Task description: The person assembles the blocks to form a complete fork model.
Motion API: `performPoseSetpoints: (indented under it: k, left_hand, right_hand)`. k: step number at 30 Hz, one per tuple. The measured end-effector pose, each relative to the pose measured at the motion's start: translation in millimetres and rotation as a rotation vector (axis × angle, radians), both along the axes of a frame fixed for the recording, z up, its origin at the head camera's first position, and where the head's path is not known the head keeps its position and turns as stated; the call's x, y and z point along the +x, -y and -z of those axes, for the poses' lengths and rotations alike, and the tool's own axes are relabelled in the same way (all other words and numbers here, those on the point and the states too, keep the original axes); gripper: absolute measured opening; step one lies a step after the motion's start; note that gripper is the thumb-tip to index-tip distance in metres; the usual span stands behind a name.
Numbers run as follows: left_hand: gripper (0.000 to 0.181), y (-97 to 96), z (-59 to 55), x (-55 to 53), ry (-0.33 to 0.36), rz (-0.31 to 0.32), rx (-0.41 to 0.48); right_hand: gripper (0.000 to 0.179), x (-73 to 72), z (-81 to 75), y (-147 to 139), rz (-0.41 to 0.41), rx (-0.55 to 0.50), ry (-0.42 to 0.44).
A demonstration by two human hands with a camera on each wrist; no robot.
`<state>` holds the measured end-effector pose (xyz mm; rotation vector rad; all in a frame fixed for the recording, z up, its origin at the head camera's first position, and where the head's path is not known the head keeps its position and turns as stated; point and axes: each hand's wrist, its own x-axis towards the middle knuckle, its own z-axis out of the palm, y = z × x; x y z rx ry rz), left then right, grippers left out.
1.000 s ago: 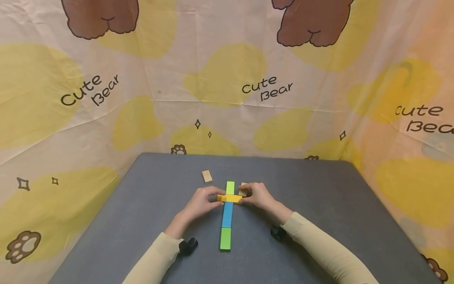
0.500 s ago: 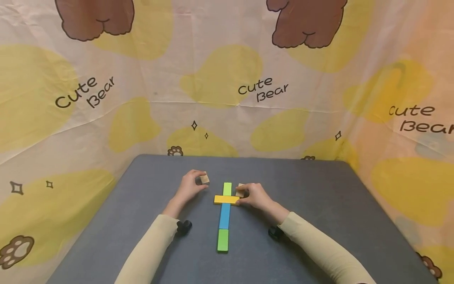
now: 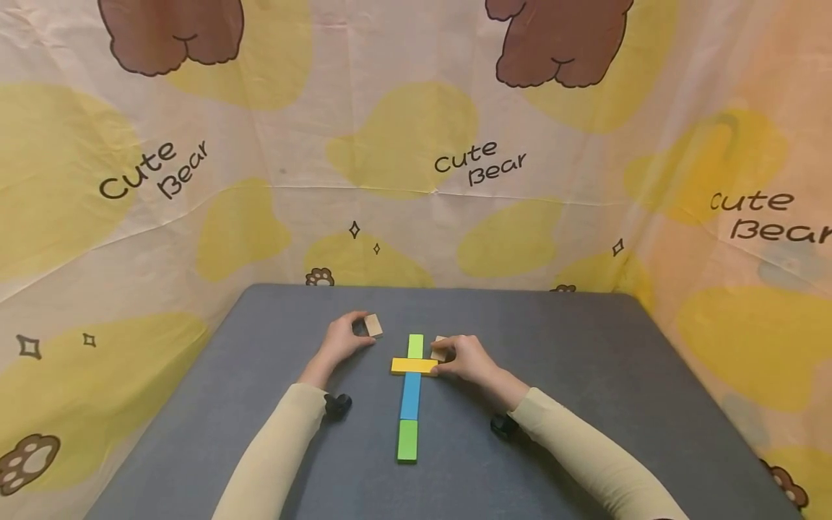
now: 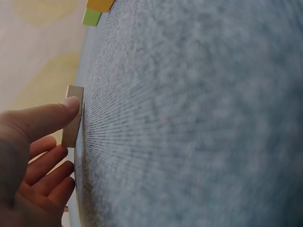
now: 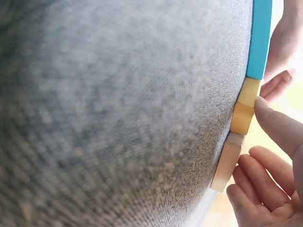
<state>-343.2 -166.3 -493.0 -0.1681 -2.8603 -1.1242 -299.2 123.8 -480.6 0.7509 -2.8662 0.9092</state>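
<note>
In the head view a row of flat blocks lies on the table: a green block point(image 3: 416, 346) at the far end, a blue block point(image 3: 411, 396), and another green block point(image 3: 407, 441) nearest. A yellow block point(image 3: 414, 366) lies crosswise between the far green one and the blue one. My left hand point(image 3: 341, 338) pinches a plain wooden block point(image 3: 373, 325) left of the row; its thumb presses the block in the left wrist view. The thumb of my right hand point(image 3: 473, 359) touches the yellow block's right end. Its loosely bent fingers lie by a second wooden block point(image 5: 228, 161), partly hidden in the head view.
The grey-blue table point(image 3: 552, 347) meets a printed cloth backdrop point(image 3: 390, 166) along its far and side edges. Both wrists carry small black devices; the left one point(image 3: 338, 406) shows below its sleeve cuff.
My left hand has let go of the yellow block's left end and moved left and away to the wooden block there. The right hand stays at the yellow block's right end.
</note>
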Motion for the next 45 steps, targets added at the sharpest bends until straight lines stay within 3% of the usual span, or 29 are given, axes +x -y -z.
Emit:
performPoseSetpoints:
  k: [14, 30, 45]
  left_hand:
    - [0.061, 0.4, 2.0, -0.8, 0.020, -0.031, 0.000]
    - [0.058, 0.0, 5.6, -0.1, -0.007, -0.036, 0.010]
    - [0.059, -16.8, 0.0, 14.1, -0.036, 0.035, 0.004]
  right_hand:
    - [0.052, -1.9, 2.8, -0.1, 0.013, 0.008, 0.005]
    - [0.052, -2.4, 5.1, 2.6, 0.002, 0.008, 0.016]
    - [0.052, -0.8, 0.0, 1.7, 0.031, 0.016, 0.002]
